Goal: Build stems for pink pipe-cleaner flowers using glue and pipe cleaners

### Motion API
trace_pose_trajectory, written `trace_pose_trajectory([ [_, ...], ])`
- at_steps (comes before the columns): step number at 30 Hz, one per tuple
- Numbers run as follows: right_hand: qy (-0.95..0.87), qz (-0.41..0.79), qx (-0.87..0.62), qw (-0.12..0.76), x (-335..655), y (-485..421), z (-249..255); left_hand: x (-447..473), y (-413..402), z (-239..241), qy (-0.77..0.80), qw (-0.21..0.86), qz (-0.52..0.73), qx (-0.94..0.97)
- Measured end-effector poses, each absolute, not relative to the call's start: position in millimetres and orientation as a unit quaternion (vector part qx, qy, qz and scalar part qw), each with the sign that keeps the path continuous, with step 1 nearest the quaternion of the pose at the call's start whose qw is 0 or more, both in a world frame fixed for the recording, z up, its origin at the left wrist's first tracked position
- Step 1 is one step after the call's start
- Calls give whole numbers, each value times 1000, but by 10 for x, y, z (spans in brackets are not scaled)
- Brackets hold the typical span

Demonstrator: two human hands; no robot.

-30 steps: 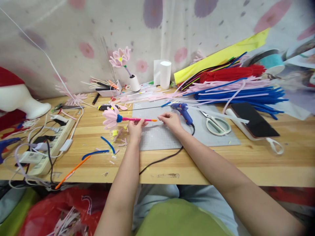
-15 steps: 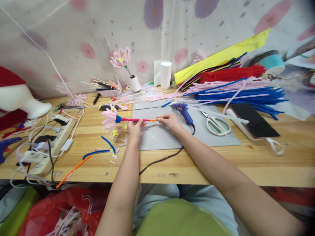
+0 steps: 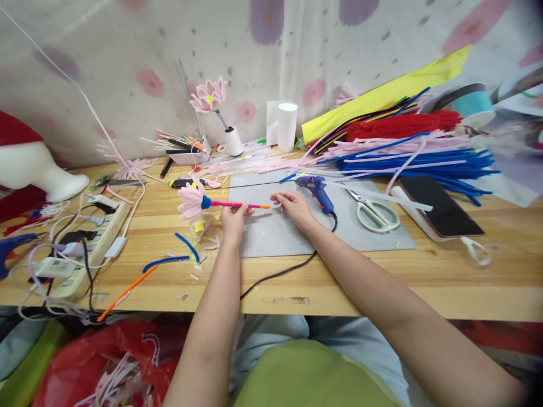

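A pipe-cleaner flower lies level across my view, its pale pink petals to the left. It has a dark blue band below the petals and a magenta stem with an orange end. My left hand is closed round the middle of the stem, over the left edge of the grey cutting mat. Just right of the orange end is my right hand, with its fingers bent and slightly apart. I see nothing held in it. Behind it a blue glue gun rests on the mat.
Scissors and a phone lie to the right. Bundles of blue pipe cleaners are behind them. Another pink flower stands in a white holder. A corded power strip is at left, near loose orange and blue pipe-cleaner pieces.
My right hand has come off the orange end of the stem, its fingers loosened and a little to the right. The left hand keeps its hold on the flower, barely shifted.
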State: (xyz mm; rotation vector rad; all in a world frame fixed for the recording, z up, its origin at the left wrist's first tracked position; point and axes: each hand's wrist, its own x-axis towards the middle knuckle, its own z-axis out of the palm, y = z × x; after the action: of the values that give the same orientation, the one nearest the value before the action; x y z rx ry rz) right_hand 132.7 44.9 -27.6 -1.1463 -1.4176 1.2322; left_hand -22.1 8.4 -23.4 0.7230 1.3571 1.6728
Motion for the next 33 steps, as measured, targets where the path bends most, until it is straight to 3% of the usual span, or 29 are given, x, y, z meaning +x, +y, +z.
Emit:
trace_pose_trajectory([
  [6, -604, 393, -527, 450, 1310, 463, -362, -208, 79, -241, 562, 416, 648, 301],
  [13, -649, 459, -435, 423, 1185, 404, -425, -193, 61, -244, 555, 433, 633, 322],
  [26, -563, 456, -536, 434, 1188, 465, -435, -145, 38, -264, 493, 430, 637, 407],
  [33, -616, 445, -464, 455, 1280, 437, -405, -184, 58, -286, 504, 403, 645, 410],
])
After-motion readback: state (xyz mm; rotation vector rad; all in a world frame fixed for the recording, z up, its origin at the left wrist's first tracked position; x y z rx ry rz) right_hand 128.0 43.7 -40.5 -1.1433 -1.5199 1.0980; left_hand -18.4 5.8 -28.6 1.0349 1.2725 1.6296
